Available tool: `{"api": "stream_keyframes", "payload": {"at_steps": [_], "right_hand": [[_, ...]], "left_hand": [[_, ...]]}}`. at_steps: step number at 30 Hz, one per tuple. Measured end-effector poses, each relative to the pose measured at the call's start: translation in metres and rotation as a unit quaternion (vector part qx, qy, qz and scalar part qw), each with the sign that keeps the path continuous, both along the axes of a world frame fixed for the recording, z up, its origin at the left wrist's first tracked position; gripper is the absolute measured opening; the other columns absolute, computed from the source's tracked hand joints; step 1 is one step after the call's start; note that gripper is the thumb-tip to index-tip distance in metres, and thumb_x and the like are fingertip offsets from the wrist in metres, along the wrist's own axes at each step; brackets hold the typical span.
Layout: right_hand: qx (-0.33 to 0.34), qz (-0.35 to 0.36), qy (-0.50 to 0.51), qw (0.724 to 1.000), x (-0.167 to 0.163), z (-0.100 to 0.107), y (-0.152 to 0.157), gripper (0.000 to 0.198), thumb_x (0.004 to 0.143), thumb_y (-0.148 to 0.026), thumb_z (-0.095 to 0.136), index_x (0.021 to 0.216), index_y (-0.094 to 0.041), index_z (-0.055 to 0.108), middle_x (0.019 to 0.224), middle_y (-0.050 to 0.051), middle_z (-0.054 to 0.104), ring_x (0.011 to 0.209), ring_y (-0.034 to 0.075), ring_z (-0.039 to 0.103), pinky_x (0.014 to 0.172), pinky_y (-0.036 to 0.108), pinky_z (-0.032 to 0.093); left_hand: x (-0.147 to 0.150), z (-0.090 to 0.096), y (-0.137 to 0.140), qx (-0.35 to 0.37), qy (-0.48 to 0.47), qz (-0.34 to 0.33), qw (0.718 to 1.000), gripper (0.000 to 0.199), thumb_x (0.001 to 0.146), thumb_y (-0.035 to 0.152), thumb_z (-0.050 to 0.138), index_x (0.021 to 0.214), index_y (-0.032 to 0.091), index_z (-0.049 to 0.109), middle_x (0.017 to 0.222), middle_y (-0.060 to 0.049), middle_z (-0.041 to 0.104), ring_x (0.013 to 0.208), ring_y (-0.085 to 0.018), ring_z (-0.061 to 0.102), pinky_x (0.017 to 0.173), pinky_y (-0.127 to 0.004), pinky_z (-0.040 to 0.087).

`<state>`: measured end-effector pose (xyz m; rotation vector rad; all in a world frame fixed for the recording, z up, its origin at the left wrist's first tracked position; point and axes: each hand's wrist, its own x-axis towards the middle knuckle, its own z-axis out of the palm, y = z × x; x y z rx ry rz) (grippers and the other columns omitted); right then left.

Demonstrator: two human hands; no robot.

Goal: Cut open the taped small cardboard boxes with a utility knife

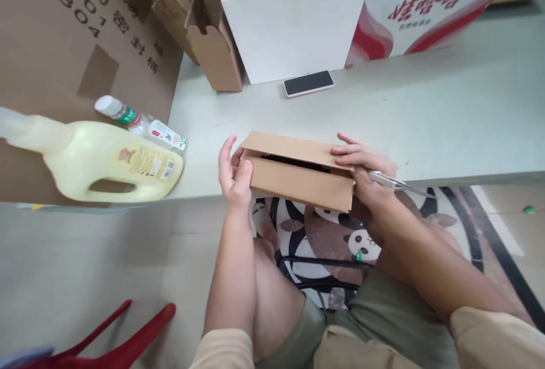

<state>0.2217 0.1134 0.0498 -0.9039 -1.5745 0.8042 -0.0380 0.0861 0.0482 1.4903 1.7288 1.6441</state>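
My left hand and right hand hold the cardboard box by its ends at the counter's near edge, a metal tool in the right. I expect light, crushable card, best gripped at the corners.

Left hand and right hand grip, facing each other.

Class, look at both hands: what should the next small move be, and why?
Probably set the metal tool down on the table: the right hand holds it while its fingers also rest on the flap of the cardboard box, and the left hand already supports the other end.
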Motion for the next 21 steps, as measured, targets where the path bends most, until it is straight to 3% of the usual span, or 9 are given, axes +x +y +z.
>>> {"api": "stream_keyframes", "payload": {"at_steps": [2, 5, 8, 11, 14, 16, 18, 21], "right_hand": [[-0.002, 0.019, 0.024, 1.0, 0.006, -0.002, 0.001, 0.024, 0.09, -0.043, 0.053, 0.078, -0.034, 0.072, 0.101, 0.001, 0.078, 0.119, 0.029, 0.068, 0.121, 0.06, 0.041], [-0.055, -0.026, 0.066, 0.996, 0.015, -0.01, 0.004, 0.023, 0.084, -0.038, 0.052, 0.086, -0.032, 0.074, 0.114, 0.002, 0.076, 0.129, 0.029, 0.063, 0.12, 0.056, 0.042], [-0.159, -0.072, 0.066, 0.982, 0.019, -0.018, 0.007, 0.029, 0.082, -0.035, 0.05, 0.101, -0.028, 0.071, 0.122, 0.004, 0.074, 0.129, 0.027, 0.062, 0.118, 0.052, 0.043], [-0.217, 0.052, 0.067, 0.972, 0.017, -0.025, 0.005, 0.042, 0.087, -0.044, 0.052, 0.123, -0.028, 0.066, 0.133, 0.005, 0.07, 0.133, 0.028, 0.06, 0.119, 0.054, 0.041], [-0.163, 0.193, 0.073, 0.965, 0.013, -0.025, -0.001, 0.069, 0.092, -0.056, 0.051, 0.157, -0.035, 0.037, 0.156, 0.004, 0.053, 0.149, 0.029, 0.044, 0.125, 0.058, 0.03], [-0.114, 0.212, 0.064, 0.969, 0.012, -0.02, -0.006, 0.075, 0.096, -0.058, 0.047, 0.163, -0.04, 0.019, 0.165, 0.0, 0.039, 0.158, 0.025, 0.029, 0.13, 0.056, 0.02], [-0.073, 0.212, 0.042, 0.974, 0.013, -0.013, -0.01, 0.069, 0.099, -0.057, 0.045, 0.162, -0.041, 0.023, 0.17, -0.005, 0.026, 0.161, 0.023, 0.016, 0.133, 0.052, 0.014], [-0.019, 0.212, 0.018, 0.977, 0.018, -0.002, -0.013, 0.059, 0.1, -0.053, 0.046, 0.157, -0.039, 0.039, 0.173, -0.008, 0.013, 0.162, 0.024, 0.007, 0.134, 0.048, 0.013]], "left_hand": [[-0.004, -0.002, 0.003, -0.014, 0.037, -0.017, 0.999, 0.05, 0.092, 0.058, 0.048, 0.125, 0.026, 0.067, 0.149, -0.008, 0.057, 0.14, -0.03, 0.053, 0.116, -0.046, 0.045], [-0.012, -0.003, 0.008, -0.008, 0.021, -0.036, 0.999, 0.036, 0.088, 0.045, 0.051, 0.101, 0.023, 0.076, 0.137, -0.007, 0.066, 0.14, -0.029, 0.054, 0.119, -0.047, 0.043], [-0.02, 0.001, 0.014, -0.024, -0.054, 0.009, 0.998, 0.037, 0.084, 0.038, 0.046, 0.101, 0.02, 0.073, 0.139, -0.008, 0.066, 0.138, -0.027, 0.056, 0.118, -0.046, 0.045], [-0.024, 0.005, 0.02, -0.075, -0.137, 0.062, 0.986, 0.047, 0.084, 0.039, 0.038, 0.115, 0.019, 0.067, 0.144, -0.01, 0.062, 0.136, -0.025, 0.059, 0.113, -0.044, 0.05], [-0.018, 0.004, 0.023, -0.111, -0.241, 0.051, 0.963, 0.047, 0.086, 0.045, 0.049, 0.123, 0.021, 0.063, 0.139, -0.009, 0.066, 0.124, -0.023, 0.066, 0.096, -0.034, 0.059], [-0.007, 0.0, 0.023, -0.187, -0.301, 0.028, 0.935, 0.043, 0.083, 0.046, 0.061, 0.117, 0.02, 0.065, 0.122, -0.008, 0.074, 0.1, -0.019, 0.073, 0.072, -0.025, 0.06], [0.006, -0.005, 0.021, -0.271, -0.33, 0.008, 0.904, 0.04, 0.08, 0.046, 0.067, 0.109, 0.018, 0.067, 0.102, -0.007, 0.077, 0.077, -0.016, 0.072, 0.054, -0.021, 0.053], [0.021, -0.01, 0.017, -0.325, -0.349, -0.079, 0.875, 0.059, 0.084, 0.071, 0.054, 0.106, 0.018, 0.067, 0.084, -0.007, 0.076, 0.065, -0.018, 0.069, 0.048, -0.024, 0.05]]}}
